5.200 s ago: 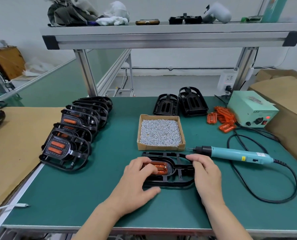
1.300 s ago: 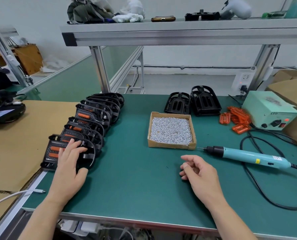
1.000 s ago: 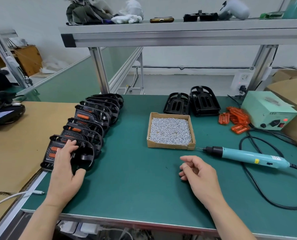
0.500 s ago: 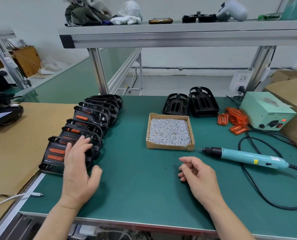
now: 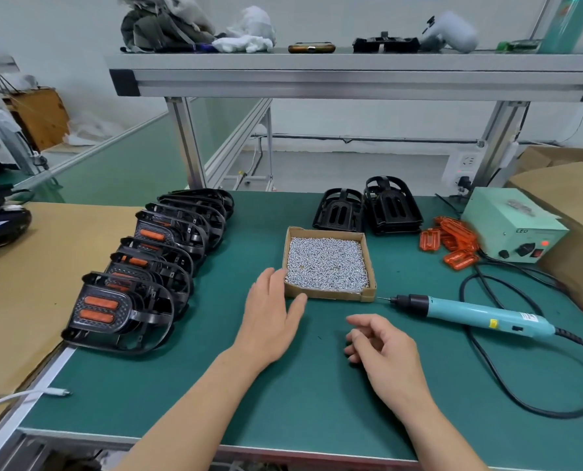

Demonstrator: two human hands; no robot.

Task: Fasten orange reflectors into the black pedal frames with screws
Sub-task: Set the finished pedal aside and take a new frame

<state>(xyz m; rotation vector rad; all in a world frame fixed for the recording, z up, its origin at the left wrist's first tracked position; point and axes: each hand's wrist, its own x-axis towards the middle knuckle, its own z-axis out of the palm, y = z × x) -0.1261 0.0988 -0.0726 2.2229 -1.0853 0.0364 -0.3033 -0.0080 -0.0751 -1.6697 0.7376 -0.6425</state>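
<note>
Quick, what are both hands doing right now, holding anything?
Left hand: open, fingers straight, by the screw box corner, holding nothing.
Right hand: open, loosely curled, holding nothing.

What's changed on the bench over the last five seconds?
The pedal worked on at front centre now sits at the near end of the left row. The left hand released it and moved right to the screw box corner. The right hand rests empty, loosely curled. The screwdriver, loose reflectors and empty frames stayed put.
</note>
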